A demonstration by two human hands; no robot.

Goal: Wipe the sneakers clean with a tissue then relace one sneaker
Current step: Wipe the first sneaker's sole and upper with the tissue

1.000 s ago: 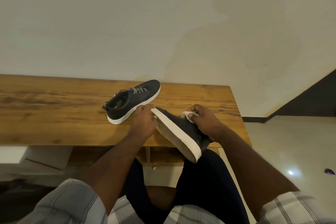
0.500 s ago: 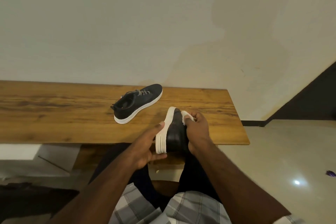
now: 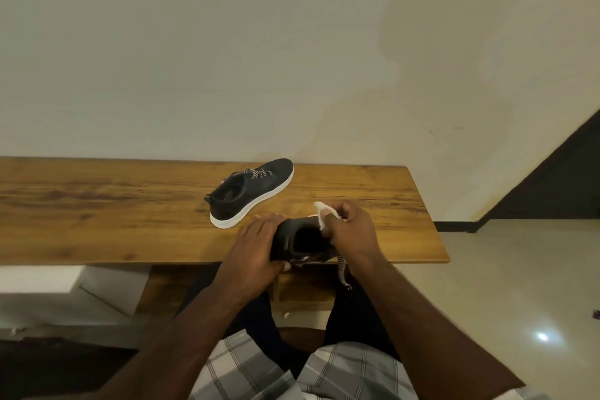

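One black sneaker with a white sole [image 3: 251,193] rests on the wooden table [image 3: 97,211], laced, toe pointing to the far right. A second black sneaker [image 3: 300,239] is held over the table's near edge, its opening facing me. My left hand [image 3: 256,253] grips its heel side. My right hand [image 3: 349,230] pinches a white tissue [image 3: 323,213] against the sneaker's collar. A loose speckled lace [image 3: 342,271] dangles below my right wrist.
A plain wall stands right behind the table. The table's right end [image 3: 431,237] gives way to a glossy tiled floor [image 3: 519,286]. White boxes [image 3: 97,286] sit under the table at the left. My knees fill the space beneath the near edge.
The held sneaker has been turned from sole-up on its side to opening-up. My left hand shifted onto its heel, and my right hand with the tissue moved to the collar.
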